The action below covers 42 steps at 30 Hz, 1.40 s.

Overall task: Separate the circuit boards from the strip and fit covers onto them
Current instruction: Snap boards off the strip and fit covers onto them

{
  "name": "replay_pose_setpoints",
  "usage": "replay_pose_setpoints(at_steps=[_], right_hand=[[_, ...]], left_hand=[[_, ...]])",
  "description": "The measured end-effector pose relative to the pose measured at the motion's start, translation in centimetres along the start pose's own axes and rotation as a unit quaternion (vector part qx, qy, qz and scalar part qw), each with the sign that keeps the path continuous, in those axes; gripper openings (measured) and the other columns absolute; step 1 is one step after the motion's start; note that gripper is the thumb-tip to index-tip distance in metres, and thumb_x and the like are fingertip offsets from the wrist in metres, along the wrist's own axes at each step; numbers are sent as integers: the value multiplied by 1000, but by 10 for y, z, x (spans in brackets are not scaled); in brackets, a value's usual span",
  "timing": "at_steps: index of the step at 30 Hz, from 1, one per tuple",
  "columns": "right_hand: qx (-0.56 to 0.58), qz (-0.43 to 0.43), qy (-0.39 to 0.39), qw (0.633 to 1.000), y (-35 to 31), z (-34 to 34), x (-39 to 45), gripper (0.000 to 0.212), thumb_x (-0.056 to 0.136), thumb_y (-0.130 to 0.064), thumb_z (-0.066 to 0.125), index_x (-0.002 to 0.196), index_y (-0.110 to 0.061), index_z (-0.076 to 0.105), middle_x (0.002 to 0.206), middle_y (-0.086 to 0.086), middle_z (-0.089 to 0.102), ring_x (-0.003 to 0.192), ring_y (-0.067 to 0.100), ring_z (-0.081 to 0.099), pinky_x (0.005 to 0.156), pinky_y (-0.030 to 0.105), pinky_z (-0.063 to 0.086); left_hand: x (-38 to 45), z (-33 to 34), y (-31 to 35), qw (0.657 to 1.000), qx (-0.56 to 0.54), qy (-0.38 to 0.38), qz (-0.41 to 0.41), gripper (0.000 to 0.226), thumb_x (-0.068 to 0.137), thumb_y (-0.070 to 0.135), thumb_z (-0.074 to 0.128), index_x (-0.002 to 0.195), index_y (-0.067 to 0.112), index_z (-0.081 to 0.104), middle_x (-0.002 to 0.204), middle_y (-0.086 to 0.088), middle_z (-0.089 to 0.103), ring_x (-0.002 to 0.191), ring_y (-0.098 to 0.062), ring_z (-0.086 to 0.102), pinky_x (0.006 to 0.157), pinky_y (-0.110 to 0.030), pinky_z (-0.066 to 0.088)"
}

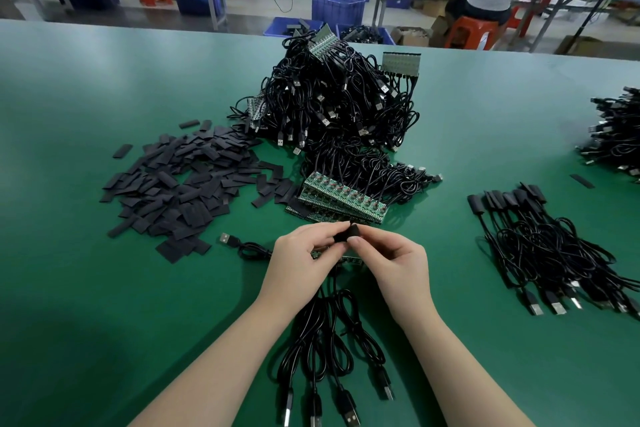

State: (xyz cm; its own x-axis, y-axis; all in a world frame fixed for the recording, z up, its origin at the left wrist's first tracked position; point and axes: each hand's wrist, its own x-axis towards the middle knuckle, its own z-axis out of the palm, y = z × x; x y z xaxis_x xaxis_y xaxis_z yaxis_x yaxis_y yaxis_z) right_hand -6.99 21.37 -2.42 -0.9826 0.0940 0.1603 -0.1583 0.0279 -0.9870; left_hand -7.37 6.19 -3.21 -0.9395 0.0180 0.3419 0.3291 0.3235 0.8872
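Observation:
My left hand and my right hand meet above the green table, both pinching one small black cover between thumbs and fingertips. Under my hands lies a short green strip of circuit boards, mostly hidden, with black USB cables trailing toward me. A stack of full board strips lies just beyond my hands. Loose black covers are heaped to the left. Covered boards with cables lie in a bundle on the right.
A tall tangle of cabled strips stands at the table's middle. Another cable pile sits at the right edge. One loose USB plug lies left of my hands. Beyond the table a person sits on a red stool among blue crates.

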Motion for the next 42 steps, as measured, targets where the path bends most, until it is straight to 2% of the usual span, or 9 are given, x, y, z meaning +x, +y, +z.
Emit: replay_pose_setpoints(at_steps=[4,11,15,21,25,28,31,37,42], right_hand=[[-6,-8,-1,1000,-1,1,-1,40,80,-10,80,81,-50,77,87,-14,77,85,2,72,73,11,51],[-14,-5,5,1000,-1,0,-1,36,79,-14,81,81,-49,77,87,-13,77,86,3,72,73,11,51],[-12,-1,4,1000,-1,1,0,32,78,-12,81,81,-44,78,86,-12,77,84,3,72,73,11,51],[6,16,-3,1000,0,1,0,21,84,-7,76,93,-26,79,90,-8,78,87,7,72,76,15,52],[44,24,-1,999,1,0,1,26,86,-4,73,96,-29,77,70,-10,65,69,6,59,68,16,49],[58,11,0,998,1,0,0,30,86,-3,73,101,-29,76,67,-6,62,66,6,55,66,15,47],[54,5,2,999,1,0,0,31,87,-4,72,99,-32,76,68,-5,65,66,6,57,65,15,48],[48,17,-6,999,3,-2,2,36,92,-4,66,102,-38,74,71,-2,63,71,14,57,70,25,50],[50,34,-2,998,2,-2,2,37,93,-5,64,97,-40,76,76,-5,70,73,7,64,74,20,54]], left_hand=[[0,0,1,1000,6,2,4,51,85,15,74,102,62,64,105,22,68,94,4,65,82,-9,49],[1,-1,2,1000,14,-4,4,49,85,15,74,100,60,63,101,19,68,90,3,65,80,-9,48],[1,-1,3,1000,8,-8,1,43,85,16,73,104,54,66,102,17,69,90,3,65,80,-9,49],[-1,0,5,1000,1,6,12,48,81,8,76,107,48,67,107,19,67,89,2,65,79,-8,48],[0,1,4,998,38,19,40,37,80,8,78,111,28,73,105,14,67,84,4,65,79,-5,47],[-1,1,4,998,47,20,40,37,82,9,77,115,25,72,102,12,69,87,6,65,81,-4,44],[-1,1,5,998,39,19,37,40,82,12,77,117,30,70,100,17,68,87,5,66,81,-5,45],[-1,1,7,999,-26,28,-4,54,79,12,80,101,60,66,92,20,70,87,-2,67,78,-10,49],[1,2,7,998,-60,29,-23,52,78,13,81,98,59,68,90,19,71,83,-3,68,78,-15,52]])
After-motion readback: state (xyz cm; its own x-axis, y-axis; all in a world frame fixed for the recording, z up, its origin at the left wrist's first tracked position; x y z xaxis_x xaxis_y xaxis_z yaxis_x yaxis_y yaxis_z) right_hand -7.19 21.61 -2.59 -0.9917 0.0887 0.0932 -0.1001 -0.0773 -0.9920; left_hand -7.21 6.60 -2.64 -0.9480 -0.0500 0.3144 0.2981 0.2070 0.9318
